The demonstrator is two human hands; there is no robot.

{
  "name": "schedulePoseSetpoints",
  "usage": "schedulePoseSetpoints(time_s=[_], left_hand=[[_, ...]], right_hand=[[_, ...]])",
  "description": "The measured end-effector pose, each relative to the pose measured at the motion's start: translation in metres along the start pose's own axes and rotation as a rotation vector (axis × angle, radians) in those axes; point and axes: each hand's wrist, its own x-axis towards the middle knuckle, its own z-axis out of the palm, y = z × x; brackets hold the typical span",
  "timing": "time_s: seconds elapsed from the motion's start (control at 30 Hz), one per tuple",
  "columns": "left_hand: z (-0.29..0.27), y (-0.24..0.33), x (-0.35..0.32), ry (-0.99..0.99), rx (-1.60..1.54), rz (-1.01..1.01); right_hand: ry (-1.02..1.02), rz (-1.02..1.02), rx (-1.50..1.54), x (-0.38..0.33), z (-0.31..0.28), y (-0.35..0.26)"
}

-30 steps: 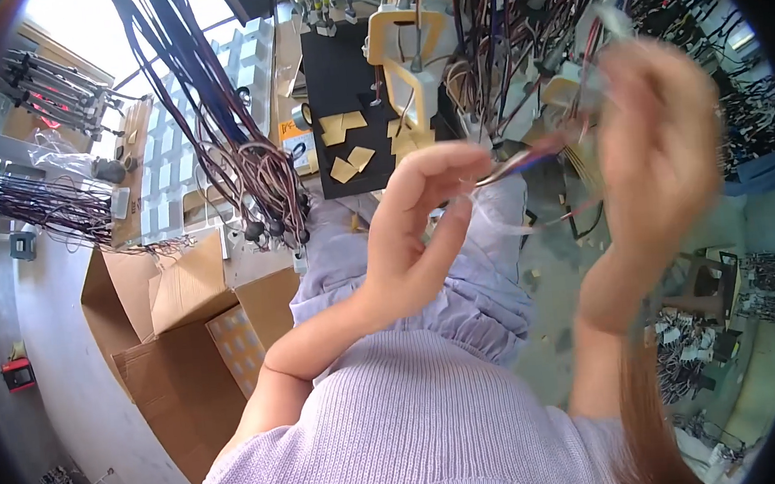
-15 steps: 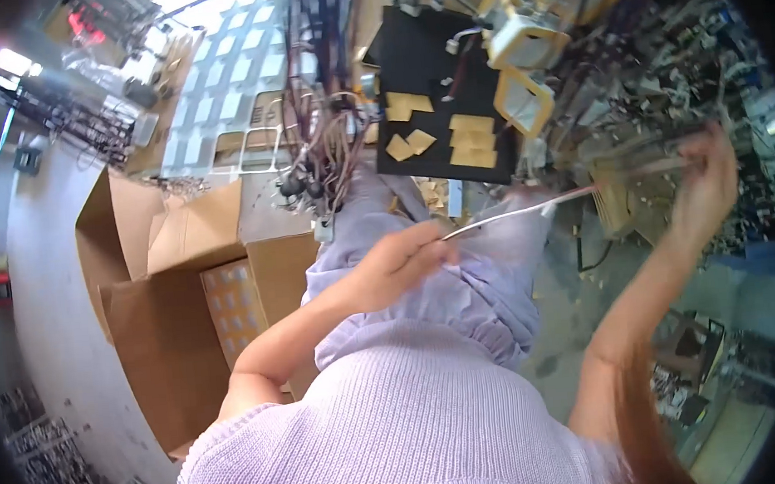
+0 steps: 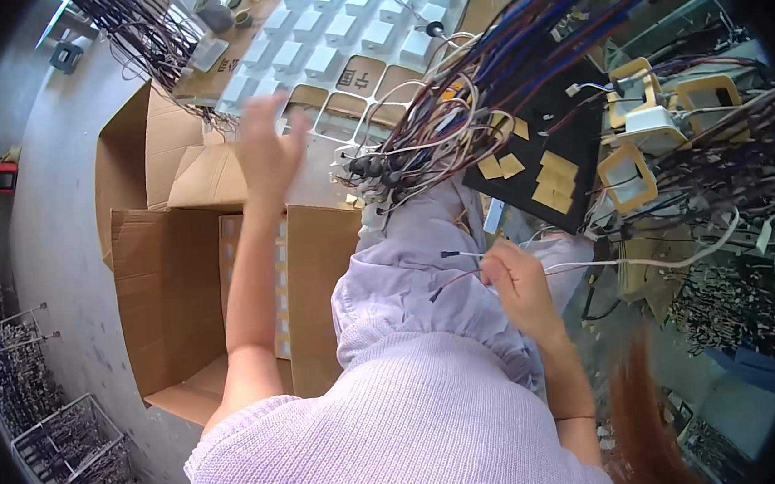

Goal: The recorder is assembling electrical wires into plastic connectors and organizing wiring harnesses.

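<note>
My right hand is closed round a cable above my lap. Two thin leads with small black connectors stick out to its left, and the white length of the cable runs off to the right. My left hand is slightly blurred, reaching up past the near left corner of a pale plastic tray. Its fingers look apart, with nothing seen in them. White blocks sit in rows in that tray; several nearest cells show cardboard beneath. A bundle of coloured wires hangs beside the tray.
An open cardboard box stands on the left. Yellow pads lie on a black board ahead. Yellow-framed white parts with wires crowd the right. Another dark wire bundle is at the far left, and wire racks stand low left.
My left hand has let go of the cable and moved up and left to the tray. My right hand has come in from the far right to my lap, holding the cable. The view has turned.
</note>
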Motion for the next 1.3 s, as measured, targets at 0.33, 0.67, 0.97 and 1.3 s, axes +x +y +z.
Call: schedulePoseSetpoints(time_s=[0.33,0.67,0.97,1.3], left_hand=[[0.103,-0.034,0.055,-0.158,0.377,0.063],[0.123,-0.035,0.049,-0.041,0.086,0.197],[0.14,-0.036,0.063,0.092,-0.175,-0.274],[0.138,-0.036,0.071,-0.046,-0.171,-0.304]], right_hand=[[-0.26,-0.024,0.042,0.014,0.022,-0.004],[-0.164,-0.043,0.029,0.018,0.034,0.023],[-0.042,-0.474,0.195,0.076,0.086,-0.049],[0.2,-0.392,-0.838,0.209,0.141,0.046]])
